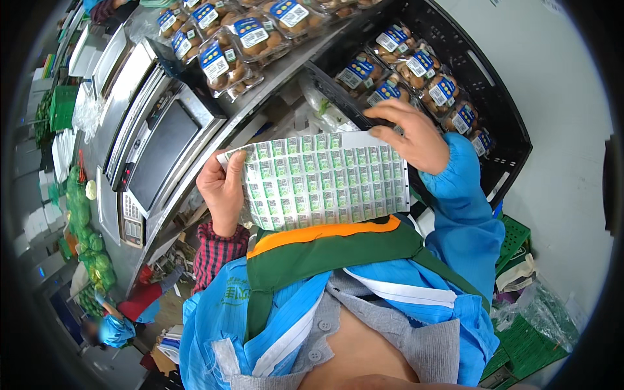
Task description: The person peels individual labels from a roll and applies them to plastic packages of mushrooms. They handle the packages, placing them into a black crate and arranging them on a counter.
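My left hand (223, 188) pinches the left edge of a white sheet of small green-and-grey stickers (325, 182), thumb on top. The sheet lies tilted in front of my green apron (338, 250). Part of its top row, toward the right, is bare backing. At the sheet's upper right corner is my right hand (413, 136), its thumb and index fingertips apart and curved beside the near rim of a black crate (497, 84). Nothing shows between those fingertips. Inside the crate sit several clear packs of brown, mushroom-like produce (416, 65) with blue-and-white labels.
More such packs (253, 36) stand on the metal counter at the upper left. Beside them is a machine with a dark flat plate (162, 153). Green crates (526, 351) and clear plastic are at the lower right. A person in blue (117, 328) is at the lower left.
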Tool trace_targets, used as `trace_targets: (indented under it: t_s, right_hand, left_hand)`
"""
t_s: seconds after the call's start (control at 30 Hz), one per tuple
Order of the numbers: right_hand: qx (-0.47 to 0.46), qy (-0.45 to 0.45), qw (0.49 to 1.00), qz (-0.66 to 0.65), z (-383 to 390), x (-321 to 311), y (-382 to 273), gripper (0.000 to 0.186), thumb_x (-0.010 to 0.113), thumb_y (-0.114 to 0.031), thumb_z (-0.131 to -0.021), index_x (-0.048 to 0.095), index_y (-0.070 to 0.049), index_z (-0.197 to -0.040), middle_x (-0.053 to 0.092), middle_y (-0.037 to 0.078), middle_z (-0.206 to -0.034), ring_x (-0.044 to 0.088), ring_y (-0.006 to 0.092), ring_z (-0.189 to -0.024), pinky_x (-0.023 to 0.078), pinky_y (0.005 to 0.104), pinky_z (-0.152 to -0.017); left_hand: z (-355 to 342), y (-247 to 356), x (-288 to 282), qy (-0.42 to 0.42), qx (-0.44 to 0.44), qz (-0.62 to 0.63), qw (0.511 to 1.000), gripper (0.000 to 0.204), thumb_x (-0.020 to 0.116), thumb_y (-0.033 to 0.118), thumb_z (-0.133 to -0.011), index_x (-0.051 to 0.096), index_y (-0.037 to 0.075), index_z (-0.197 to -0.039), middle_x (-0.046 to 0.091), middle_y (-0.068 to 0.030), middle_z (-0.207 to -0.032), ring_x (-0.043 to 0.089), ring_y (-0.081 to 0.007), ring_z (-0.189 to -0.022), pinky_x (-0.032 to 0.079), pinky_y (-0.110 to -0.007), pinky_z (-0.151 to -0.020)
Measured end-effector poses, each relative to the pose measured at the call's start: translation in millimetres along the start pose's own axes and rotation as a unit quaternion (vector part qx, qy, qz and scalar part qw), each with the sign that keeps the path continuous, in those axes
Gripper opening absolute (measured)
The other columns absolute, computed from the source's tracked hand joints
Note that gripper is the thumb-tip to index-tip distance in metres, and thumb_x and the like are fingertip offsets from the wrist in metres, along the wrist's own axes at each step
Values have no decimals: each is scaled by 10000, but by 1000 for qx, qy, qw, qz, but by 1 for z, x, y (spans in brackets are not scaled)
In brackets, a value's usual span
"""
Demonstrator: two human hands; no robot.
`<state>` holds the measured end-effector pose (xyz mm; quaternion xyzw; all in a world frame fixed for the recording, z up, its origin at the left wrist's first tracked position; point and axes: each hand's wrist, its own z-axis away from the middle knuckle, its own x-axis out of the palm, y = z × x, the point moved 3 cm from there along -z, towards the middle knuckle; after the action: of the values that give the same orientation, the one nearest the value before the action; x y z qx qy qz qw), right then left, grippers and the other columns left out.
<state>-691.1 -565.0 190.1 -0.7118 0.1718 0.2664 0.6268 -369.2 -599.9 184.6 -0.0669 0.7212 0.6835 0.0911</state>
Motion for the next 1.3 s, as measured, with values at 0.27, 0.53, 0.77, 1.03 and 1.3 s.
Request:
trace_targets:
  t_s: [0.27, 0.53, 0.77, 1.03, 1.3]
  right_hand:
    - [-99, -52, 994, -6, -96, 80, -71, 161, 701, -72, -770, 664, -34, -921, 616, 93, -902, 583, 272, -858, 477, 383, -729]
    - [-233, -6, 962, 141, -164, 151, -95, 175, 742, -44, -683, 680, -45, -847, 606, 53, -839, 565, 239, -783, 448, 355, -679]
    - [127, 93, 924, -349, -272, 193, -79, 263, 645, -11, -842, 566, 16, -1092, 660, 78, -899, 618, 116, -814, 512, 262, -694]
    - [153, 214, 938, -228, -362, 267, 1, 423, 717, -47, -764, 524, 10, -1136, 691, 126, -871, 663, 188, -764, 515, 317, -664]
    - [115, 238, 964, 41, -366, 229, -6, 289, 733, -110, -758, 615, -35, -1012, 668, 96, -805, 644, 201, -694, 505, 330, -601]
  left_hand:
    - [-31, -29, -55, 56, -50, 50, 996, 116, 654, 99, -894, 623, 2, -840, 559, 68, -691, 428, 12, -597, 332, -155, -516]
    - [-87, -70, -112, 49, -177, 159, 970, 162, 631, 145, -916, 640, -7, -861, 620, 32, -725, 497, -1, -607, 394, -170, -526]
    - [-130, -113, -214, 107, -189, 124, 968, 180, 628, 167, -918, 662, -10, -921, 658, 1, -789, 553, -24, -649, 427, -178, -564]
    - [-152, -128, -252, 131, -203, 123, 962, 189, 638, 175, -914, 655, -13, -900, 635, 16, -772, 505, -9, -640, 397, -171, -551]
    - [-168, -126, -249, 92, -217, 160, 959, 160, 612, 150, -928, 646, -6, -940, 634, 17, -817, 508, -7, -691, 401, -176, -594]
